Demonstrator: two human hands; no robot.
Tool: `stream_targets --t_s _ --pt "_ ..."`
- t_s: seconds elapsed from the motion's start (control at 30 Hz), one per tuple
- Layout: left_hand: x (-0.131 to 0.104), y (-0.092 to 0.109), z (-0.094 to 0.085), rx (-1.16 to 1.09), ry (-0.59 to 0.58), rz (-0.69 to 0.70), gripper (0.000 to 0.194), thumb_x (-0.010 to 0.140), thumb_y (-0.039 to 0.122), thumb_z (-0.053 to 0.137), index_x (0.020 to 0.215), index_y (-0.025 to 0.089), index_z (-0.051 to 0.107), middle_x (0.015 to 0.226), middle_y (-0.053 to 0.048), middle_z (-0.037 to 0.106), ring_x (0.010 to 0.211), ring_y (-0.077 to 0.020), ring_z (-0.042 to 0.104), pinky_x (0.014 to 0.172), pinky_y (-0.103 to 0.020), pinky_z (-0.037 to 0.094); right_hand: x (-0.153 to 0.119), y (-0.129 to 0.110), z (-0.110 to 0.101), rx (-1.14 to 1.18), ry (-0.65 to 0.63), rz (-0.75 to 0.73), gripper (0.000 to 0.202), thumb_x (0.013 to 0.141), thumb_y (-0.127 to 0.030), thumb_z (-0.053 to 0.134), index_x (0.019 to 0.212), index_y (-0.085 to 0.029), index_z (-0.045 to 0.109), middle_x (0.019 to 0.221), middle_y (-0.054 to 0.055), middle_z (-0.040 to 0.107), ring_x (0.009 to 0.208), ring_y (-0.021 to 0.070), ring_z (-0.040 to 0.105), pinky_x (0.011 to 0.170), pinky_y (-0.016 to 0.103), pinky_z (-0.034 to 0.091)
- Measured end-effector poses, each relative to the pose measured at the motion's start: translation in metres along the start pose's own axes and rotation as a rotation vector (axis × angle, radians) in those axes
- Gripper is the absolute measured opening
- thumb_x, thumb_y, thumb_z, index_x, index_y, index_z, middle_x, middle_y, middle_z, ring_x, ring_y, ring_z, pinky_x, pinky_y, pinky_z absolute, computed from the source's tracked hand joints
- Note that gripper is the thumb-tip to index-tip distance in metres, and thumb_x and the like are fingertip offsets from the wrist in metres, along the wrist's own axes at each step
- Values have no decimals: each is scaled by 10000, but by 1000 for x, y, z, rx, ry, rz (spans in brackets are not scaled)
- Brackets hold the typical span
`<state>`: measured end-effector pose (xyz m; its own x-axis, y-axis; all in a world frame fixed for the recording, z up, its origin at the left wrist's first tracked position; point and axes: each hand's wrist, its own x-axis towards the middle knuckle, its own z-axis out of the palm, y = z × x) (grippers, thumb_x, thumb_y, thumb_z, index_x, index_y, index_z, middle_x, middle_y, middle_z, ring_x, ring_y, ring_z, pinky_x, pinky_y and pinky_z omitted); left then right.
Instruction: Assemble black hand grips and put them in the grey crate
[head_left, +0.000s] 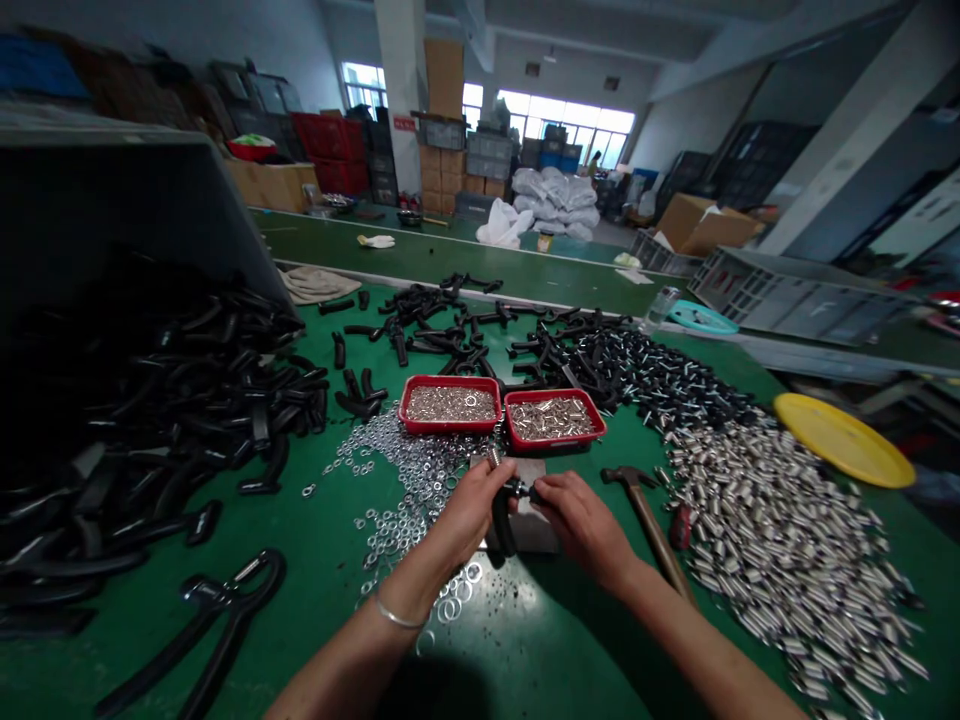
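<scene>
Head view: from where I am standing, the person's left hand (471, 507) is hanging over the metal plate (541, 538), thumb and fingers clamping on a curved black handle (502, 527). Meeting it above the plate, the right hand (589, 520) is pinching a small dark piece (534, 495) between its fingertips, against the handle's side; I cannot tell that piece's full shape. Two red trays (450, 429) of small metal parts are sitting just beyond the plate. Loose rings (412, 500) are spreading to its left, and a hammer (654, 520) is lying to its right. Farther right of the plate, metal cylinders (780, 540) are forming a broad heap.
</scene>
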<state>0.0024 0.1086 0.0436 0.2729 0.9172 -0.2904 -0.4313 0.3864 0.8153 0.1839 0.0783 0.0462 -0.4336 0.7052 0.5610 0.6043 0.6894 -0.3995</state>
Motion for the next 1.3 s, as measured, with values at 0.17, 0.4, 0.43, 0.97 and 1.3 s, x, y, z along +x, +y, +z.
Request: stream_targets --t_s 0.17,0.4,0.43,0.97,1.3 --pt "3 -7 -4 280 29 163 351 867 507 627 987 177 604 848 -12 626 736 -143 605 680 -255 498 6 -5 11 319 -23 371 192 956 -391 568 978 -203 601 905 67 681 802 190 647 726 330 554" --pt "7 -3 -12 732 43 516 238 951 415 519 920 190 591 830 -11 638 791 -161 591 773 -276 449 12 -20 26 946 -202 895 491 863 -692 539 774 -211 503 586 -41 578 386 78 457 352 189 360" --pt "7 -1 -13 743 -3 533 241 956 416 511 921 192 591 827 -8 632 786 -158 587 777 -274 448 12 -20 25 1037 -261 922 534 877 -729 467 747 -212 496 534 -51 547 339 70 402 330 191 333" --pt "10 -3 -13 843 -11 582 219 978 384 451 987 200 569 1029 -80 603 1033 -227 565 983 -367 421 10 -13 15 711 -325 807 525 896 -699 449 926 -189 568 717 26 648 491 118 518 449 227 383" --pt "4 -4 -10 823 44 509 232 966 401 442 981 199 554 963 -79 605 971 -242 575 928 -386 436 8 -18 10 652 -181 776 440 845 -635 605 896 -199 575 742 6 623 585 128 531 543 239 421"
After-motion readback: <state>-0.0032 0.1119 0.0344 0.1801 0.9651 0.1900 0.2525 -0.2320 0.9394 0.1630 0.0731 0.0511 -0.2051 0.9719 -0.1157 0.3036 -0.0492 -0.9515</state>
